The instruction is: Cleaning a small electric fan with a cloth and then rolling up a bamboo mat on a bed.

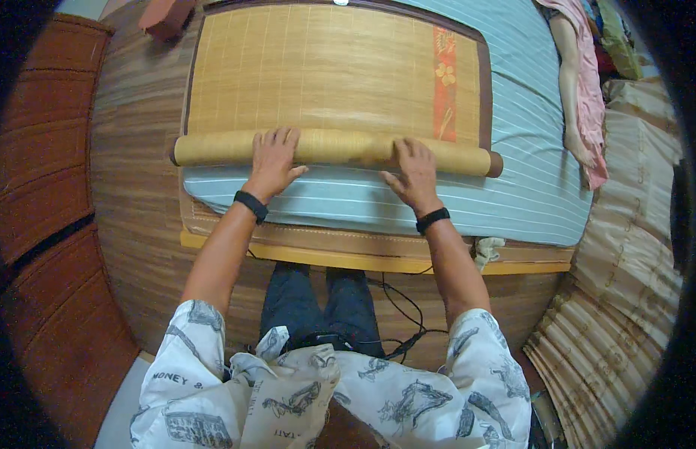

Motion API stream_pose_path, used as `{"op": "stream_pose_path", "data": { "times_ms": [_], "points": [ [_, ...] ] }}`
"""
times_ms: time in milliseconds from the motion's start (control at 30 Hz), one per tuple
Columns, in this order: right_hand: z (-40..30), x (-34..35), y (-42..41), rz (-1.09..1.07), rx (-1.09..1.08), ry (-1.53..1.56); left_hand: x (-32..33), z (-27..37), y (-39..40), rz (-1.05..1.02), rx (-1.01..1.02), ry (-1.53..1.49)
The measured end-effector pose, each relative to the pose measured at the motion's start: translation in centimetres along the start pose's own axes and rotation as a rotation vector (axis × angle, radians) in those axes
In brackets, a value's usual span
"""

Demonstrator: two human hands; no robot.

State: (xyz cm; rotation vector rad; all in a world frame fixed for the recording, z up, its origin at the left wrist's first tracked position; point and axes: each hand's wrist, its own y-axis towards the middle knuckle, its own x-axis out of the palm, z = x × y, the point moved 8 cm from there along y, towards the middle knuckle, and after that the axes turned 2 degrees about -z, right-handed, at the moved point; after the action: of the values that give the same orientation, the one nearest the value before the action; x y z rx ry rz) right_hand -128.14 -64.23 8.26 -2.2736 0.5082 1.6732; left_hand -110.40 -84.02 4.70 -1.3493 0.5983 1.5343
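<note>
A woven bamboo sleeping mat (325, 73) with a dark brown border and a red patterned strip lies on a bed. Its near edge is rolled into a thick tube (336, 147) running left to right. On the left part of the roll rests my left hand (275, 160), fingers on top and thumb on the near side. My right hand (415, 168) lies on the roll's right part, its fingers slightly bent. Neither hand closes around the tube. Under the mat, the light blue striped sheet (336, 196) covers the mattress.
Another person's leg (572, 101) and pink cloth (592, 112) are at the bed's right side. Beige curtains (617, 224) hang on the right. Black cables (418, 331) lie below the yellow bed edge (336, 261). Reddish-brown furniture (50, 168) stands at left.
</note>
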Motion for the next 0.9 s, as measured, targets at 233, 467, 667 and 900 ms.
{"op": "stream_pose_path", "data": {
  "times_ms": [233, 467, 667, 900],
  "points": [
    [0.9, 7.1, 3.9, -0.273, -0.012, -0.311, 3.3, 0.9, 3.3, -0.017, 0.067, 0.191],
    [2.7, 7.1, 3.4, -0.175, -0.105, -0.136, 2.4, 1.8, 3.1, 0.042, 0.112, 0.087],
    [0.6, 7.3, -1.2, -0.391, -0.134, -0.043, 4.6, 2.6, -1.0, -0.195, 0.149, 0.046],
    [-1.8, 9.2, -9.9, -0.507, -0.118, -0.096, 8.3, 5.3, -9.6, -0.235, 0.158, -0.034]
  ]
}}
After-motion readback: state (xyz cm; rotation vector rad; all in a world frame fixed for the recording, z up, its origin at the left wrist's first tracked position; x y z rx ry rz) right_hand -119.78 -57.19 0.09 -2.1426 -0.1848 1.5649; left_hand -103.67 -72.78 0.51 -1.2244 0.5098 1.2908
